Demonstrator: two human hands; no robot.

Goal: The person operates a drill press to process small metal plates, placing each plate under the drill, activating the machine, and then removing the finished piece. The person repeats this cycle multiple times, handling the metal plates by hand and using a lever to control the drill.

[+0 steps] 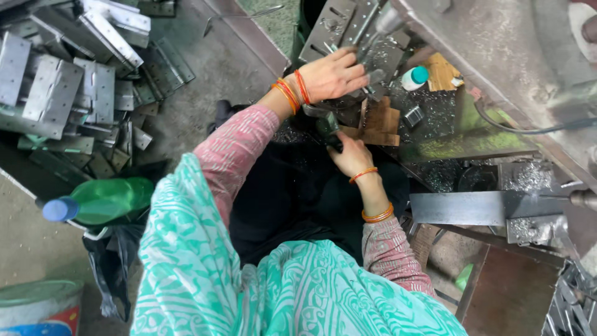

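Head view shows the left hand [333, 76] stretched out flat, fingers pressing down on a grey metal plate [379, 59] on the drill table [429, 102]. That plate's long side runs up and away, toward the drill bit [373, 34]. Nearer the body, the right hand [351, 157] is curled tight around a dark green handle [326, 127], just below the plate.

Pink patterned sleeves are worn on both arms, a turquoise drape with pale swirling print is laid over the shoulders, and orange and red bangles are seen at the wrists of the left hand [336, 76] and the right hand [352, 157].
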